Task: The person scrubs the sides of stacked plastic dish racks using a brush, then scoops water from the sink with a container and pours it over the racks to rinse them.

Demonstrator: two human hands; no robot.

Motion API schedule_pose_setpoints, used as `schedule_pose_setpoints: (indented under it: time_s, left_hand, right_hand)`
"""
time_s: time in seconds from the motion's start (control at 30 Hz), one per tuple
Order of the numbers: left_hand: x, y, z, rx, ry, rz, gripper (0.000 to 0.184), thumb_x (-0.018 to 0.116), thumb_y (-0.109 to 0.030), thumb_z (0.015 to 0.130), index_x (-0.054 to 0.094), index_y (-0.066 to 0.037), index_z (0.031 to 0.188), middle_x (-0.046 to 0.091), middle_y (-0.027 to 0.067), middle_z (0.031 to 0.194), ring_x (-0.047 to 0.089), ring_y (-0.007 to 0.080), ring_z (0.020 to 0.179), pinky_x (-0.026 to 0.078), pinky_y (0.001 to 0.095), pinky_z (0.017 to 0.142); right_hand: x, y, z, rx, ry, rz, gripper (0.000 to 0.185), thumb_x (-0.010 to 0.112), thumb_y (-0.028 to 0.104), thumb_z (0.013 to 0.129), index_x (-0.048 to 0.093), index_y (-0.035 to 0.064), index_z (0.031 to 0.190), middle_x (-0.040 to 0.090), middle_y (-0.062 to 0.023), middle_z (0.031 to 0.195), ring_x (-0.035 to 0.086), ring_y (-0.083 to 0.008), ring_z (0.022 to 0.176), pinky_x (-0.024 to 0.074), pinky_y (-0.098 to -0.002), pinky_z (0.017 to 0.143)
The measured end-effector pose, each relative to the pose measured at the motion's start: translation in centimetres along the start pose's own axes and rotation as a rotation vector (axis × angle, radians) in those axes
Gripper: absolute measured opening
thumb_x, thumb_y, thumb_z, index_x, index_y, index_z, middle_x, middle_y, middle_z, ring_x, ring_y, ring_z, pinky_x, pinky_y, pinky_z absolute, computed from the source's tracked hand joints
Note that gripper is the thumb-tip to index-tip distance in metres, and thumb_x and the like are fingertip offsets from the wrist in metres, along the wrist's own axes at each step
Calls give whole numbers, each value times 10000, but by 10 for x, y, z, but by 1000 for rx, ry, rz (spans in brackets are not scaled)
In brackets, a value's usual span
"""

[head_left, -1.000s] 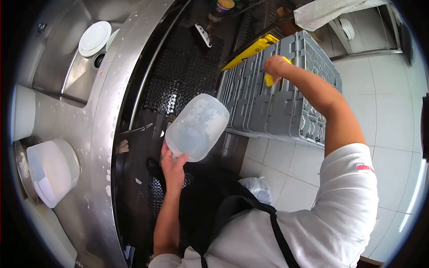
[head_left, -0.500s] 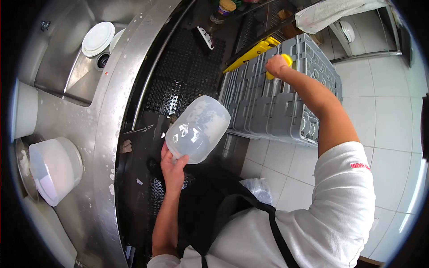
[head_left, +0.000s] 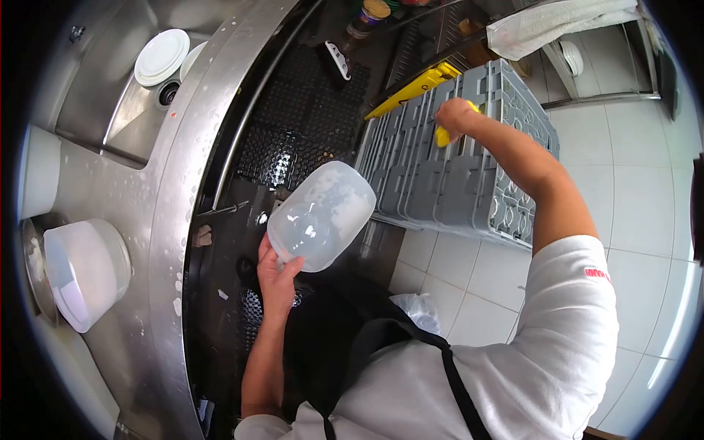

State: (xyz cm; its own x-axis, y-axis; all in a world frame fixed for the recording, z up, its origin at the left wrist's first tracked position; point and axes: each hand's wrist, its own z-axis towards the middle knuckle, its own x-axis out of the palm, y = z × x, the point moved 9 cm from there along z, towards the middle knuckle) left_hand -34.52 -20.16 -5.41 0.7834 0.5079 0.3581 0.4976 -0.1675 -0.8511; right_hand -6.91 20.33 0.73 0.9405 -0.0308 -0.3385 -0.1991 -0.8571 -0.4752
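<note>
My left hand grips a translucent plastic container by its lower end, thumb on the near side. Whitish cloudy patches show on the container's wall, which is held tilted over the dark floor. Up and to the right, my right hand is closed round something yellow, perhaps a sponge; the fingers cover most of it. That hand is out in front of the stacked grey glass racks, and I cannot tell whether it touches them.
At left runs a steel sink counter with white lidded tubs on it and white round lids in the basin. A yellow board leans behind the racks. A white towel hangs upper right; a plastic bag lies on the tiles.
The container has shifted slightly left with my left hand. My right hand has turned a little and dropped slightly, and the yellow thing now shows mostly below the fingers.
</note>
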Motion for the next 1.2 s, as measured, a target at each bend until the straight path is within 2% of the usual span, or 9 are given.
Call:
schedule_pose_setpoints:
  time_s: [0.03, 0.17, 0.27, 0.4, 0.5, 0.6, 0.7, 1.07, 1.2]
  left_hand:
    - [0, 1, 0, -5, 6, 13, 481, 676, 15, 765, 638, 54, 1242, 366, 130, 1500, 421, 215, 1362, 381, 357, 1101]
    - [3, -2, -2, -38, -34, -38, 481, 672, 9, 763, 641, 54, 1241, 370, 131, 1498, 422, 213, 1359, 379, 355, 1100]
    - [0, -5, -3, -8, -31, -30, 486, 675, 5, 760, 640, 54, 1242, 376, 132, 1494, 424, 218, 1360, 377, 354, 1102]
    - [-3, 4, -2, -2, -31, -40, 491, 680, 0, 751, 645, 44, 1239, 382, 133, 1494, 422, 225, 1362, 367, 356, 1111]
    - [0, -3, -2, 15, -45, -56, 486, 679, -3, 749, 652, 37, 1232, 385, 133, 1497, 424, 226, 1360, 364, 357, 1112]
    - [-4, -12, -4, 44, -49, -46, 480, 677, 0, 750, 656, 34, 1229, 388, 131, 1499, 430, 225, 1356, 367, 355, 1109]
    - [-12, -2, -6, 23, -58, -43, 487, 675, 11, 749, 652, 37, 1234, 390, 129, 1498, 439, 224, 1351, 368, 353, 1109]
    - [-24, -10, -5, 27, -100, -66, 498, 670, -20, 758, 633, 57, 1248, 392, 133, 1489, 453, 221, 1336, 378, 350, 1097]
    - [-31, -15, -4, 30, -106, -67, 501, 668, -16, 757, 627, 64, 1251, 391, 135, 1486, 456, 217, 1329, 385, 349, 1091]
  right_hand:
    - [11, 12, 6, -53, 67, 15, 500, 906, 377, 648, 765, 131, 1059, 739, -71, 1105, 705, -279, 1043, 574, -383, 826]
    - [18, -14, 32, 127, -5, 30, 482, 918, 320, 639, 766, 139, 1059, 740, -77, 1095, 707, -271, 1039, 576, -384, 810]
    - [16, -37, 31, 281, -66, 97, 513, 910, 368, 624, 748, 153, 1060, 738, -59, 1068, 706, -259, 1023, 565, -402, 845]
    - [16, 16, 8, -83, 90, -33, 501, 886, 368, 671, 748, 140, 1095, 736, -70, 1111, 693, -264, 1071, 580, -394, 817]
    - [31, -19, 41, 157, -66, 10, 501, 884, 405, 654, 750, 130, 1051, 738, -79, 1064, 696, -271, 1045, 573, -400, 827]
    - [29, -38, 39, 203, -88, 13, 501, 889, 392, 642, 745, 140, 1051, 737, -81, 1060, 700, -282, 1025, 574, -409, 823]
    - [20, -4, 19, 21, 72, -8, 538, 912, 400, 616, 746, 184, 1080, 736, -63, 1071, 708, -291, 1009, 573, -401, 834]
    - [40, -4, 47, 120, 41, 32, 531, 937, 311, 591, 761, 153, 1067, 743, -64, 1095, 703, -261, 1055, 570, -380, 843]
    - [26, -32, 31, 244, 5, 44, 601, 935, 360, 585, 748, 142, 1113, 741, -65, 1093, 703, -265, 1051, 567, -392, 863]
